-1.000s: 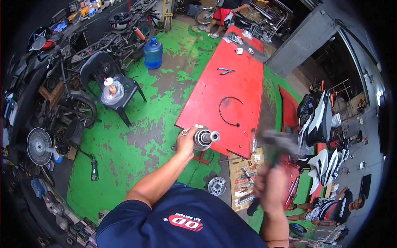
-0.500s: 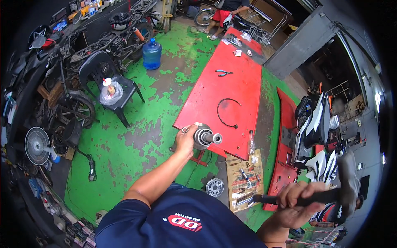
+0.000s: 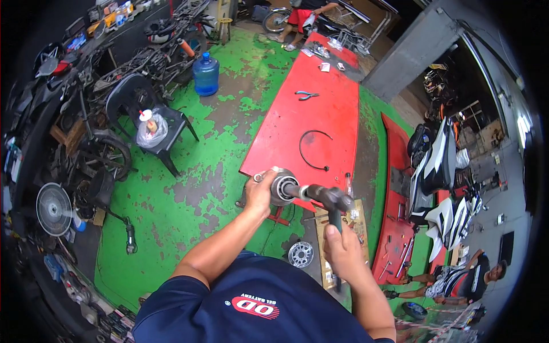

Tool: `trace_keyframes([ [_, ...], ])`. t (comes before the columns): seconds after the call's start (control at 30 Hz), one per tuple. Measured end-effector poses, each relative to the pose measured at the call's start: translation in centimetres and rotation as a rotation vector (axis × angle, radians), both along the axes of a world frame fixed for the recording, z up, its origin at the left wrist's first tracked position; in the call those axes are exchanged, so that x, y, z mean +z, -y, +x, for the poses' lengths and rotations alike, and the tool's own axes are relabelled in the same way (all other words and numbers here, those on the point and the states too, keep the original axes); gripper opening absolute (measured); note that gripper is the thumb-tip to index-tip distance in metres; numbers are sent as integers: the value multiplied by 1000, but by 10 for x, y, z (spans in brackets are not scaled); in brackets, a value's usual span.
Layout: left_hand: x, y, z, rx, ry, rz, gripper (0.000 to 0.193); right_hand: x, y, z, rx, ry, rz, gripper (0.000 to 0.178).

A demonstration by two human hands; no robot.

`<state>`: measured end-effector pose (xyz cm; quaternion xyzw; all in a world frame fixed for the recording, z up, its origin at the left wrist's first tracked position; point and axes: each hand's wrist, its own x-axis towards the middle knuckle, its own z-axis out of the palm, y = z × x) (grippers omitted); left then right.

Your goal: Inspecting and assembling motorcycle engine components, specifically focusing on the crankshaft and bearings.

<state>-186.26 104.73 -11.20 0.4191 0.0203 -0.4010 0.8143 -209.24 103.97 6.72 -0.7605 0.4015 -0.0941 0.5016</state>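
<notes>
In my left hand (image 3: 259, 194) is a round metal hub (image 3: 282, 178), its fingers wrapped round the side. A bearing ring sits in the hub's face, and a thick metal sleeve (image 3: 291, 190) sticks out of its middle toward the right. My right hand (image 3: 343, 251) grips the dark handle of a hammer (image 3: 335, 199). The hammer's head is at the sleeve's free end; motion blur hides whether they touch. Hub and hammer are over the near end of a red table (image 3: 280, 143).
A black cable (image 3: 301, 147) and pliers (image 3: 307, 95) lie on the table. Below its near end are a board with tools (image 3: 326, 274) and a silver wheel-like disc (image 3: 301, 254). Left stand a chair (image 3: 166, 140) and a blue water jug (image 3: 206, 74). Another person (image 3: 472, 277) is at right.
My right hand has swung the hammer leftward and up from the lower right to the sleeve's end. My left hand still holds the hub in nearly the same place.
</notes>
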Motion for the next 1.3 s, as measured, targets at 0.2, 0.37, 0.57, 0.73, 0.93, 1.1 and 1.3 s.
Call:
trace_keyframes([
  [0.2,-15,-17,8,11,-53,25,19,53,-20,-5,-149,556,139,40],
  [0.37,-5,-18,7,-25,4,46,21,30,0,9,326,36,-740,46],
  [0.57,-23,-37,14,-36,-151,108,26,4,21,27,-69,53,158,49],
  [0.73,-34,-56,28,-15,-237,119,33,-70,127,60,-21,-218,-359,45],
  [0.93,-2,-70,35,-70,-289,150,37,-241,219,77,250,-735,-485,41],
  [1.1,38,-62,32,-66,-323,156,31,-316,243,86,240,-723,-440,36],
  [1.3,33,-52,40,-100,-273,167,35,-101,182,158,579,468,-62,81],
])
